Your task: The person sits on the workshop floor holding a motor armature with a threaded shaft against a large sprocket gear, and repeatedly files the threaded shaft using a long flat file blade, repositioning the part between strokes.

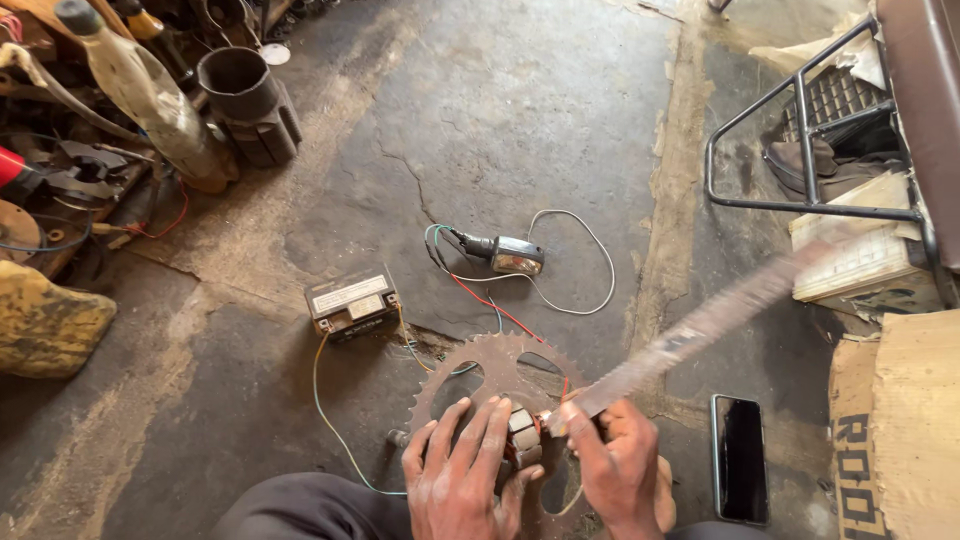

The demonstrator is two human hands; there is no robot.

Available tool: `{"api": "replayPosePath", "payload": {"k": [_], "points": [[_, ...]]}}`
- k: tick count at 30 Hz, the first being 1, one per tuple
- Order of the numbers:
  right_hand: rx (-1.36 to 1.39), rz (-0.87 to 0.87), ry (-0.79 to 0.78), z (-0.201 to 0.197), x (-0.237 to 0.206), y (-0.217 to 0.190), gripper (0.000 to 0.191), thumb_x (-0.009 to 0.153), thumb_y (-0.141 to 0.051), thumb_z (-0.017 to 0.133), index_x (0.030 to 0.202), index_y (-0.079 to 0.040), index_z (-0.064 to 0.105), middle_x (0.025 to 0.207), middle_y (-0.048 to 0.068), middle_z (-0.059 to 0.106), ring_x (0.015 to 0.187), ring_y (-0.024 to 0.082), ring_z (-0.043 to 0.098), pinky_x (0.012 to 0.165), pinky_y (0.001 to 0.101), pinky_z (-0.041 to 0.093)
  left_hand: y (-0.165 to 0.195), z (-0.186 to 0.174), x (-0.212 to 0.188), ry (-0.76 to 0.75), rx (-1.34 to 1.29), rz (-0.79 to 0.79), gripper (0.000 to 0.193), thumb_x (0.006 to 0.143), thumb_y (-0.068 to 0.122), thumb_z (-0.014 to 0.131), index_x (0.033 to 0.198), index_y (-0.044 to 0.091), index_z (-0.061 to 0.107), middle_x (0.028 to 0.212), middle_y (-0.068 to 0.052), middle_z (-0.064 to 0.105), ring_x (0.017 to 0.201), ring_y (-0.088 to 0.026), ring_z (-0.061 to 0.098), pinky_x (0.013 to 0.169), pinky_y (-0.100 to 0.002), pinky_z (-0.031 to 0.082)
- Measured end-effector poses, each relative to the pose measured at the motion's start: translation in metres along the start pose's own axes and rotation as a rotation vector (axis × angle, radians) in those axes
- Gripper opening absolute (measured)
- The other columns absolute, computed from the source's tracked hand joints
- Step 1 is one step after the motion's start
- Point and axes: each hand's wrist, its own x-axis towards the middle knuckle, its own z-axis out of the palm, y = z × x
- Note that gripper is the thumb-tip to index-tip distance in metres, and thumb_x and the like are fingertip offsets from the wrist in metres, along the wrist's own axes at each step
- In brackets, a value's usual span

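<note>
My left hand (458, 476) presses down on a small metal wound part (523, 436) that rests on a rusty toothed sprocket (480, 364) lying on the concrete floor. My right hand (620, 462) grips the near end of a long flat metal blade (700, 326), which angles up and to the right, blurred. The blade's near tip sits against the small part. Thin red, green and white wires (500, 314) run from under the sprocket toward a small black battery (351, 300) and a small lamp unit (516, 255).
A dark phone (741, 457) lies on the floor to the right. A cardboard box (900, 430) and a black metal frame (800, 130) stand at right. Greasy engine parts, a dirty bottle (150, 90) and a black cylinder (245, 95) crowd the top left.
</note>
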Motion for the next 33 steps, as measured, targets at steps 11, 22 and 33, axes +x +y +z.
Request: {"api": "replayPosePath", "payload": {"k": [11, 22, 33], "points": [[-0.023, 0.032, 0.011, 0.002, 0.0, -0.015, 0.018, 0.086, -0.016, 0.072, 0.088, 0.002, 0.072, 0.062, 0.007, 0.071, 0.052, 0.011, 0.06, 0.048, 0.0286, 0.046, -0.003, 0.004, -0.003, 0.014, 0.023, 0.012, 0.073, 0.073, 0.048, 0.082, 0.134, 0.012, 0.065, 0.129, -0.004, 0.069, 0.124, -0.029, 0.058, 0.105, -0.05, 0.034], [-0.025, 0.038, 0.023, 0.005, 0.0, -0.023, 0.019, 0.087, -0.016, 0.071, 0.092, 0.002, 0.073, 0.063, 0.006, 0.071, 0.052, 0.01, 0.058, 0.049, 0.0276, 0.046, -0.003, 0.001, -0.002, -0.021, 0.025, -0.008, 0.073, 0.071, 0.045, 0.083, 0.133, 0.013, 0.065, 0.129, -0.004, 0.068, 0.125, -0.029, 0.058, 0.104, -0.05, 0.034], [-0.059, 0.1, 0.049, 0.006, 0.001, -0.019, 0.021, 0.088, -0.018, 0.072, 0.09, 0.002, 0.075, 0.063, 0.006, 0.073, 0.051, 0.01, 0.06, 0.048, 0.0275, 0.047, -0.003, -0.003, -0.001, -0.012, 0.026, 0.027, 0.071, 0.072, 0.04, 0.083, 0.134, 0.01, 0.064, 0.129, -0.005, 0.067, 0.124, -0.031, 0.056, 0.104, -0.05, 0.036]]}}
